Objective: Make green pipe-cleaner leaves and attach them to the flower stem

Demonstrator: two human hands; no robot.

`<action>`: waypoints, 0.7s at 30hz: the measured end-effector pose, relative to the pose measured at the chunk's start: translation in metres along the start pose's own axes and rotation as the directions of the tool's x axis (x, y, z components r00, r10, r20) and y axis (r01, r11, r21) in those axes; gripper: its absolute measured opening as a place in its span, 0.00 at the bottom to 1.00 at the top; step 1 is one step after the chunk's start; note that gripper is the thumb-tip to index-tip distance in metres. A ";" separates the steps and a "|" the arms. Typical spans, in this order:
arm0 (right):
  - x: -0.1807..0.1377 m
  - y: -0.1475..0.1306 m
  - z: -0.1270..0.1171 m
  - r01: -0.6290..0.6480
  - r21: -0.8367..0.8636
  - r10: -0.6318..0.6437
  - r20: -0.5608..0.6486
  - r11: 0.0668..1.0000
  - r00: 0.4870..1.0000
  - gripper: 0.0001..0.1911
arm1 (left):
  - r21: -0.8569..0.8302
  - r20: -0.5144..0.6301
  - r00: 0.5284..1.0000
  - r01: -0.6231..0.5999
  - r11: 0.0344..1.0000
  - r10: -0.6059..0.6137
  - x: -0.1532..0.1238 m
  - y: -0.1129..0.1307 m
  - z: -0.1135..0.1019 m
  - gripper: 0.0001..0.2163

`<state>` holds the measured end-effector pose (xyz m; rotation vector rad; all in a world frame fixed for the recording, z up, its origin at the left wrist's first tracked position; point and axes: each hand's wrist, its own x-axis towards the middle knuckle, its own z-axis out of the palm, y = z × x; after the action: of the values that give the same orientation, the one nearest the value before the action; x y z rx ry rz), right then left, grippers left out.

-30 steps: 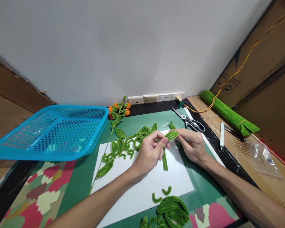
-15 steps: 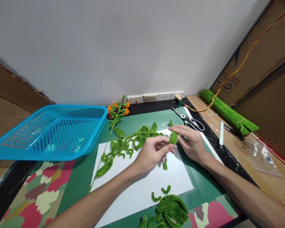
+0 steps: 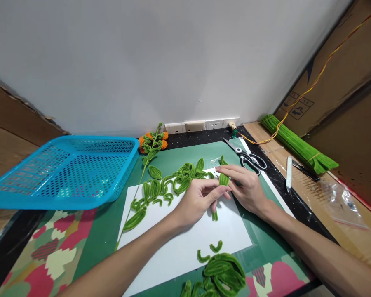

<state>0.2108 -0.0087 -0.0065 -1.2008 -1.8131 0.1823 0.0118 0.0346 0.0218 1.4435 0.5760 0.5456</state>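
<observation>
A green striped leaf of fuzzy pipe cleaner (image 3: 224,180) is between my two hands above the white sheet (image 3: 179,243). My left hand (image 3: 199,201) pinches its lower end between thumb and fingers. My right hand (image 3: 246,185) has its fingers curled over the leaf's top and right side; the fingertips behind it are partly hidden. Below my left fingers a short green piece (image 3: 214,215) shows. Green leaves and curled pieces (image 3: 185,177) lie along the sheet's back edge. A long stem (image 3: 136,202) with leaves stands at the left.
A blue perforated basket (image 3: 120,194) is at the left, near orange flowers (image 3: 163,144). Scissors (image 3: 250,160) lie behind my right hand. A bundle of green pipe cleaners (image 3: 297,142) and a white-handled cutter (image 3: 288,174) are at the right. Another green leaf cluster (image 3: 225,274) lies in front.
My right fingers have shifted slightly left over the top of the leaf, covering more of it. The leaf has moved a little left, while my left hand stays nearly in place.
</observation>
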 end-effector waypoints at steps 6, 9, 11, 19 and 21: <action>0.000 -0.004 -0.003 0.087 0.019 -0.088 0.016 0.996 0.996 0.15 | 0.039 -0.023 1.000 -0.014 0.999 0.015 0.000 -0.003 0.000 0.17; 0.000 -0.005 -0.003 0.120 0.021 -0.121 0.031 0.993 0.992 0.15 | 0.035 -0.008 1.000 -0.007 0.999 0.007 0.000 -0.005 0.000 0.16; 0.001 -0.006 -0.003 0.132 0.003 -0.132 0.021 0.991 0.991 0.18 | 0.019 -0.007 1.000 0.001 1.000 -0.001 0.001 -0.005 0.000 0.16; 0.004 -0.009 -0.006 0.008 0.077 -0.002 -0.081 0.997 0.997 0.17 | -0.063 -0.002 1.000 -0.026 0.998 0.026 -0.001 -0.003 -0.003 0.16; 0.004 -0.010 -0.007 -0.066 0.140 0.079 -0.091 0.988 0.993 0.15 | -0.055 -0.003 1.000 -0.031 0.998 0.031 -0.001 -0.002 -0.004 0.15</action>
<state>0.2092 -0.0132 0.0053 -1.1597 -1.6476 0.2812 0.0086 0.0367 0.0193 1.4019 0.5374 0.5830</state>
